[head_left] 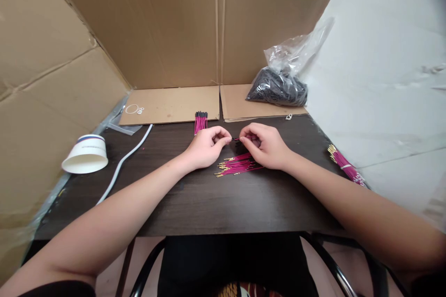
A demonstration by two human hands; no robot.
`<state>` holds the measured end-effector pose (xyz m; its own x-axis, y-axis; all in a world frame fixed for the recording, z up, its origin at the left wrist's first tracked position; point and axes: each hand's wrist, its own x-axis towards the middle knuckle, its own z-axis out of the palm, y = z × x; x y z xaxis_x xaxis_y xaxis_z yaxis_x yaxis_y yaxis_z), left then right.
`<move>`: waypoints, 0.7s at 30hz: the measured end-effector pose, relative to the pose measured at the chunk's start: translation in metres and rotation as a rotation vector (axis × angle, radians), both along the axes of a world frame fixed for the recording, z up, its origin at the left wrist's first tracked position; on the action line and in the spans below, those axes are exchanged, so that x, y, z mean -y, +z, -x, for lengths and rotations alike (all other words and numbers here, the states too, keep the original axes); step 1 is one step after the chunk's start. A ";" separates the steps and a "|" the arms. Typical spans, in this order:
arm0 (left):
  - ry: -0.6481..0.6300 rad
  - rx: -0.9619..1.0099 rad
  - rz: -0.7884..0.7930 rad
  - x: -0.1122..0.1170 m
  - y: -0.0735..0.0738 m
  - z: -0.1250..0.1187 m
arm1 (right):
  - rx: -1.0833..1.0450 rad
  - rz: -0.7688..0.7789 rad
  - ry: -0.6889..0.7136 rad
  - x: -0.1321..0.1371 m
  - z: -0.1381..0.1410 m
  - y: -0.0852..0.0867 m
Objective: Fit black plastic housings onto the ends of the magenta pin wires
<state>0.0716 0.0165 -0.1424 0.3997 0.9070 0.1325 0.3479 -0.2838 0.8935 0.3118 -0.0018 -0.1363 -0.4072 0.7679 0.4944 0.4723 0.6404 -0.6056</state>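
Over the middle of the table, my left hand (208,146) is closed in a pinch on a small black sleeve (234,139). Facing it, my right hand (264,145) pinches a thin magenta wire (239,139), whose end meets the sleeve between the fingertips. How far the wire sits in the sleeve is too small to tell. Just below my hands lies a loose pile of magenta wires with gold tips (237,164), partly hidden by my right hand. Behind my left hand is a row of magenta wires with black ends (201,121).
A clear bag of black pieces (278,87) rests on cardboard (170,102) at the back right. A tied wire bundle (346,166) lies at the right edge. On the left are a tipped paper bowl (87,153) and a white cable (126,158). Cardboard walls enclose the table.
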 end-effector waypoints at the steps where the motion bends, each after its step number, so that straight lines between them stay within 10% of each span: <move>1: 0.000 0.000 0.000 0.000 0.000 0.000 | 0.001 0.000 0.000 0.000 0.000 0.000; 21: 0.013 0.125 0.055 0.002 0.006 0.001 | -0.034 -0.033 -0.079 -0.002 -0.001 0.002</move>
